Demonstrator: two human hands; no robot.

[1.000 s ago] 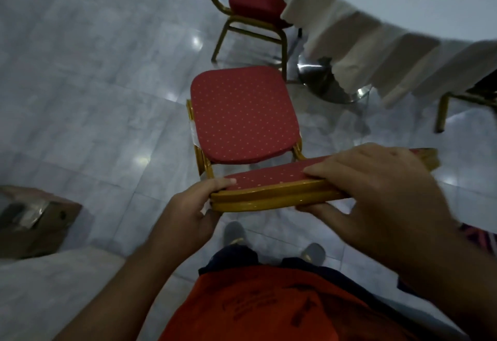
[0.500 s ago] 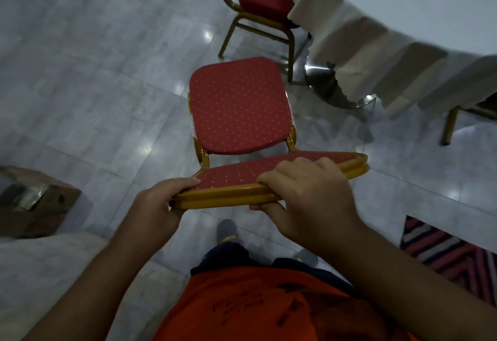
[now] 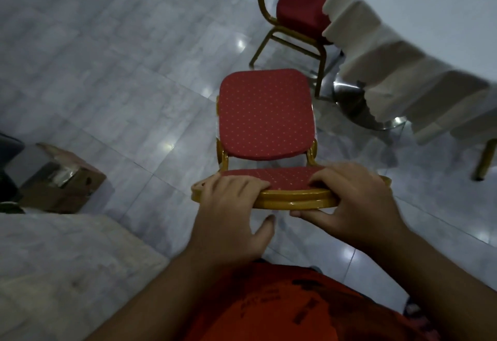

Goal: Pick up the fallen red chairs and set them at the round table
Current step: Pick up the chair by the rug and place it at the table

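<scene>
Both hands clamp chair [image 3: 266, 117] backrest top, left hand [image 3: 231, 200], right hand [image 3: 352, 200], for steering control; seat faces desk [image 3: 403, 52], prob. ready to push in.

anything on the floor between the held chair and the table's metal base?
Head view: nothing. Bare marble floor separates the held chair from the table's metal base. The second chair's front leg stands just beyond that stretch.

A single head-worn wide-angle view looks steeply down and forward over the wearer's orange shirt [image 3: 282, 311] onto the grey marble floor [image 3: 107, 71], close above both hands; the white-clothed round table's edge [image 3: 390, 58] fills the upper right corner.
</scene>
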